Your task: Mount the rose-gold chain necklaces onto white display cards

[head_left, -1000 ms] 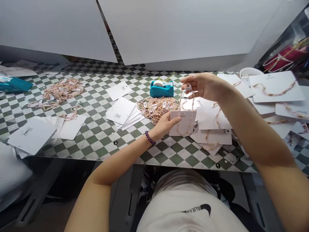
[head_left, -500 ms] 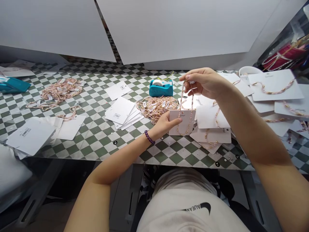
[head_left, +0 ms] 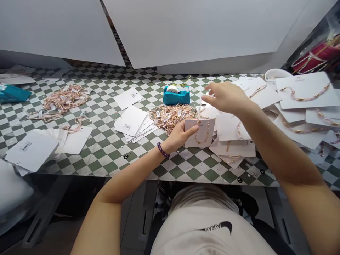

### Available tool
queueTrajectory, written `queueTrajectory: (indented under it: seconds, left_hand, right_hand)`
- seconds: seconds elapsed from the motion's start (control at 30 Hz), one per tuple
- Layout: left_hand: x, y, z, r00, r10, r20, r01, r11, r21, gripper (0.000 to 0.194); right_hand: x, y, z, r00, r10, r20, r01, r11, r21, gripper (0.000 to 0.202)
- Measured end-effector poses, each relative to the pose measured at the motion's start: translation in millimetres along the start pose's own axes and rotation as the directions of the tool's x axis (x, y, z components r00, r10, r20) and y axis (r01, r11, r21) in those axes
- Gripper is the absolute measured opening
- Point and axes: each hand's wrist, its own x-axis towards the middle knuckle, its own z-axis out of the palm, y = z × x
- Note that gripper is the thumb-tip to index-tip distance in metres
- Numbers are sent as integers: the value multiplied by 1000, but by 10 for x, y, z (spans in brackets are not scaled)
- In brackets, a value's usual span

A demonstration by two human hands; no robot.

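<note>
My left hand (head_left: 180,135) grips the left edge of a white display card (head_left: 201,133) and holds it up just above the checked table (head_left: 111,152). A gold chain necklace (head_left: 203,134) hangs in a loop on the card's front. My right hand (head_left: 225,98) hovers above and behind the card, fingers stretched out toward the teal tape dispenser (head_left: 176,95); it looks empty. A heap of loose gold chains (head_left: 170,115) lies just left of the card.
Blank cards (head_left: 134,124) are stacked left of centre. A second heap of chains (head_left: 63,101) and more cards (head_left: 32,150) lie at the far left. Carded necklaces (head_left: 305,92) are piled on the right. White boards (head_left: 186,32) stand behind the table.
My right hand held the necklace's top end high above the card; now it has let go and reaches left toward the tape dispenser. The chain has dropped onto the card.
</note>
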Motion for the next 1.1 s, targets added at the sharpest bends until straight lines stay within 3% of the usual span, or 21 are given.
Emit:
queueTrajectory:
  seconds: [0.07, 0.13, 0.27, 0.37, 0.6, 0.93, 1.1]
  left_hand:
    - [9, -8, -15, 999, 13, -30, -13, 1000, -20, 46]
    - [16, -12, -26, 999, 30, -43, -32, 997, -69, 46]
    - [16, 0, -23, 997, 60, -47, -67, 985, -160, 48]
    - [8, 19, -11, 994, 81, -69, -90, 984, -152, 47]
    - [7, 46, -27, 983, 117, -144, -139, 979, -151, 46]
    - [-60, 92, -11, 994, 89, -61, -97, 983, -158, 39]
    - [-58, 110, -36, 973, 160, -167, -174, 982, -71, 34]
  right_hand:
    - [-232, -7, -6, 996, -1, -91, -19, 977, -214, 19]
    - [-491, 2, 14, 996, -9, -89, -15, 963, -269, 26]
    - [-927, 111, 192, 999, -15, -36, 12, 997, -74, 43]
    - [-1100, 207, 359, 998, 50, -46, -43, 988, 145, 43]
    - [-1181, 251, 471, 992, 124, -10, -106, 883, 457, 26]
    - [-1203, 216, 560, 956, 225, -186, -127, 894, 429, 29]
    - [-1221, 244, 566, 950, 216, -226, -100, 895, 435, 27]
